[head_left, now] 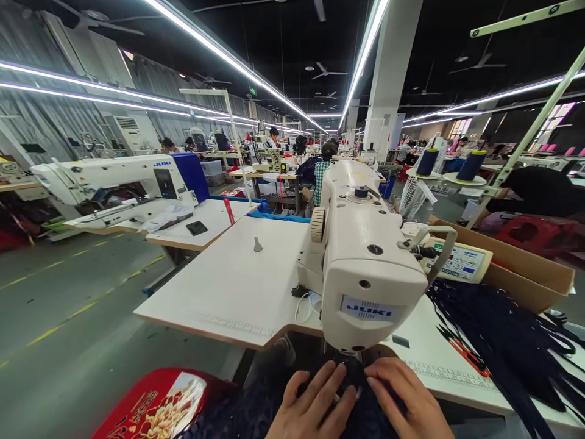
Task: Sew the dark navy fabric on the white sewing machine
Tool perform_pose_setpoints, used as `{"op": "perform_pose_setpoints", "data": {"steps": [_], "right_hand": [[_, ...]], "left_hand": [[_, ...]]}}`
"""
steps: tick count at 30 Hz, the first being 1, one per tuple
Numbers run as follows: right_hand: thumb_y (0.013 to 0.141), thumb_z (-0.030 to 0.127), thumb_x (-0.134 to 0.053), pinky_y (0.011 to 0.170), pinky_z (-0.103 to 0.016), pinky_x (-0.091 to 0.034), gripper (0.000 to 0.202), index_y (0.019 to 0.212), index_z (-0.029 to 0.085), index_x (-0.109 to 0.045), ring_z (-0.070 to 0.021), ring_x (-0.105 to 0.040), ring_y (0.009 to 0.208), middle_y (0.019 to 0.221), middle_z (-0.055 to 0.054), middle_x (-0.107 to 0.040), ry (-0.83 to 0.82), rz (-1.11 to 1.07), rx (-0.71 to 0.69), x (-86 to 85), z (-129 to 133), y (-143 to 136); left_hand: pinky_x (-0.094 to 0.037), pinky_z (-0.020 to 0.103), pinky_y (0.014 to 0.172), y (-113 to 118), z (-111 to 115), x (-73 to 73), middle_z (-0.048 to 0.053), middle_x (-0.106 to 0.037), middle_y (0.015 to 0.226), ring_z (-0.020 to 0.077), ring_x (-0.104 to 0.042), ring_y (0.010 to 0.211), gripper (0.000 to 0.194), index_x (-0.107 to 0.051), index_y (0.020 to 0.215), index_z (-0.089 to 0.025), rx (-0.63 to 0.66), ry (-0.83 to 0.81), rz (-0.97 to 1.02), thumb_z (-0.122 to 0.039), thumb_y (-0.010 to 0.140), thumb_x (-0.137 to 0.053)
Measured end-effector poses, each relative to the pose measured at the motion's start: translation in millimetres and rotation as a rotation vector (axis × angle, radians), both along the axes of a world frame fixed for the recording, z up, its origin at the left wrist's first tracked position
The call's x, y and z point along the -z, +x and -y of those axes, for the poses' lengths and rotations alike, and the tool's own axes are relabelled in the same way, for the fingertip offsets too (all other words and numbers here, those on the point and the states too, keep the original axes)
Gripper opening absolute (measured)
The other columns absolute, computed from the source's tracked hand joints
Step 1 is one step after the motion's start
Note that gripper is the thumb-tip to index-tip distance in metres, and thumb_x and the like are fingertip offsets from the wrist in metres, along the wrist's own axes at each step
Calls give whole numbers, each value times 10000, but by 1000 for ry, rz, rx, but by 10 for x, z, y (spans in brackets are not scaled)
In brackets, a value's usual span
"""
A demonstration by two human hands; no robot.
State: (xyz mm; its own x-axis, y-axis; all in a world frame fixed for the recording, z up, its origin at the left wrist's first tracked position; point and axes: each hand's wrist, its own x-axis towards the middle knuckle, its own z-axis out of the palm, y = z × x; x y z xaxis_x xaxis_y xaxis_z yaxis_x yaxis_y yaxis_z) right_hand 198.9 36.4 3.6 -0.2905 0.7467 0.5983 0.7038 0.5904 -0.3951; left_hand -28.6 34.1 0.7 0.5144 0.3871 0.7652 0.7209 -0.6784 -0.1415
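Resting on dark navy patterned fabric (247, 405) below the white JUKI sewing-machine head (372, 274): bare left hand (313, 402), fingers spread; bare right hand (409, 393), thumb and forefinger close, pinch unconfirmable.

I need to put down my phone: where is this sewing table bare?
Left of the sewing machine, the white tabletop is bare between the grey piece and the front ruler marks. Crowded: the right, by dark strips, red snips and cardboard box; below the machine, left hand and right hand on dark fabric.
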Motion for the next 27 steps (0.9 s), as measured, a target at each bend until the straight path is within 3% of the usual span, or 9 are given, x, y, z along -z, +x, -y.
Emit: {"op": "perform_pose_setpoints", "data": {"steps": [4, 9, 15, 19, 23, 27], "right_hand": [[1022, 253, -405, 789, -279, -506, 260, 1026, 205, -661, -173, -708, 808, 916, -34, -746, 288, 286, -1, -173, -9, -62], [1051, 203, -140, 743, -341, -448, 579, 848, 210, -683, -176, -693, 668, 752, -11, -767, 468, 355, 47, -338, -23, -209], [944, 96, -437, 845, -351, -460, 279, 962, 226, -683, -209, -684, 774, 844, -38, -775, 437, 428, 25, -234, 45, -268], [915, 47, -401, 865, -340, -454, 311, 955, 206, -665, -204, -672, 780, 837, -53, -766, 502, 425, -41, -198, -3, -341], [848, 30, -377, 758, -351, -486, 299, 790, 209, -610, -208, -639, 691, 698, -41, -702, 367, 321, -69, -291, -141, -273], [855, 120, -432, 576, -216, -484, 166, 752, 233, -498, -141, -586, 631, 690, 23, -577, -147, 50, -87, -370, -189, -30]], "left_hand": [[-209, 291, 1108, -37, 21, -86, -33, -718, 1191, 114, -552, 1187, 253, -686, 1139, -296, -10, 12, -103, -296, 997, -476], [-262, 293, 1069, -67, 41, -59, -38, -686, 1251, 127, -541, 1215, 321, -673, 1174, -310, -29, 21, -174, -238, 1022, -400], [-277, 314, 1061, -63, 49, -17, -23, -652, 1308, 151, -495, 1271, 329, -656, 1212, -295, -27, 2, -185, -238, 1018, -397], [-203, 319, 1124, -40, 68, 53, -22, -644, 1320, 144, -388, 1375, 320, -648, 1226, -291, -30, -46, -106, -257, 1014, -410], [-76, 353, 1183, 4, 69, 144, -24, -625, 1342, 135, -282, 1437, 326, -659, 1205, -299, -39, -47, -40, -320, 1019, -392], [-55, 358, 1192, 36, 60, 171, -14, -655, 1303, 126, -333, 1413, 268, -675, 1169, -300, -35, -45, 5, -306, 987, -479]]}}
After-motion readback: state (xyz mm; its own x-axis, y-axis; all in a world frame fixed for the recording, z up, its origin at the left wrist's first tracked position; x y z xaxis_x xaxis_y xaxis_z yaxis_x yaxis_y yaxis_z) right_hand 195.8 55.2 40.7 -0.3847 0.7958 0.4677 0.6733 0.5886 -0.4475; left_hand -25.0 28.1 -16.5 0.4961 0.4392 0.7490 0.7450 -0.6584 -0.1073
